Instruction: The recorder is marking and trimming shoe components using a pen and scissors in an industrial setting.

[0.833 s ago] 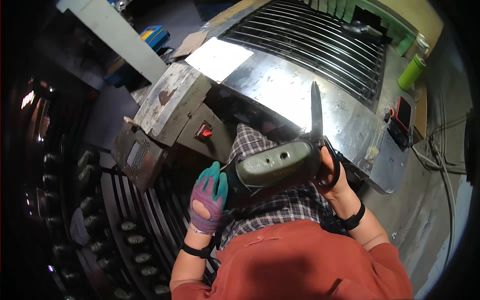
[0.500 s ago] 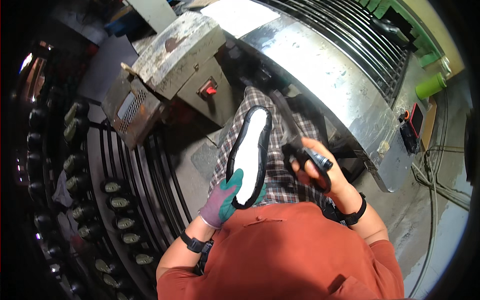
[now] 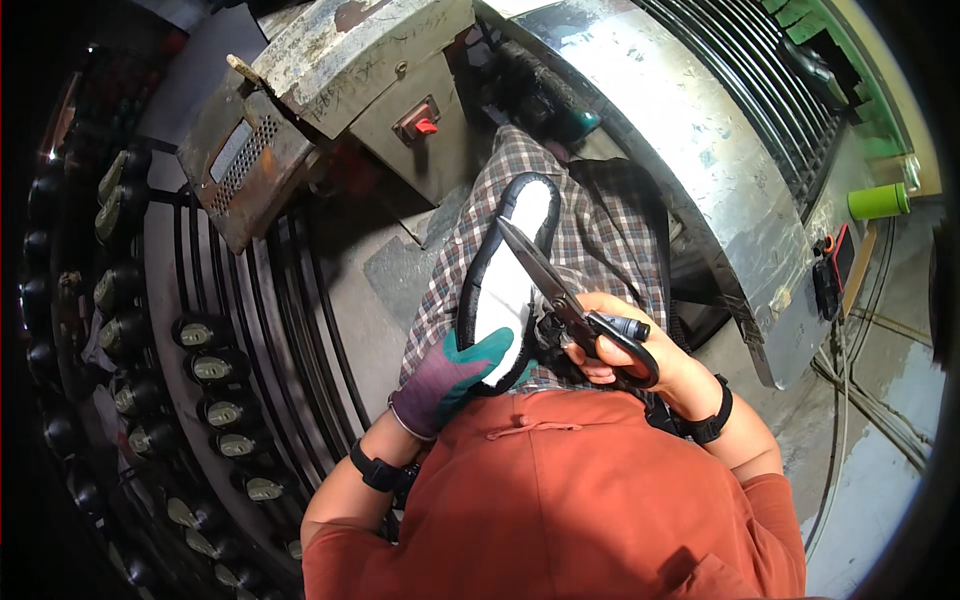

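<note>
Across my lap lies a black shoe upper (image 3: 478, 285), turned sole side up, its white bottom (image 3: 497, 305) framed by a dark rim. My left hand (image 3: 445, 380), in a purple and green glove, grips its near end with the thumb over the white bottom; the fingers beneath are hidden. Bare, my right hand (image 3: 635, 350) is closed around the handles of dark scissors (image 3: 548, 275). The blades lie over the white bottom, pointing away and to the left, seemingly together. A small black cylinder (image 3: 628, 327) shows at the same hand; how it is held is unclear.
Ahead on the left stands a worn metal machine (image 3: 400, 160) with a red switch (image 3: 427, 127). A shiny metal table (image 3: 665, 110) with dark bars curves along the right, near a green cylinder (image 3: 878, 203). Racks of dark shoes (image 3: 225, 370) fill the left; cables (image 3: 870, 400) lie right.
The scissors have swung left from beside the shoe upper to over its white bottom. My left hand keeps its hold. The surroundings have shifted slightly as my head moved.
</note>
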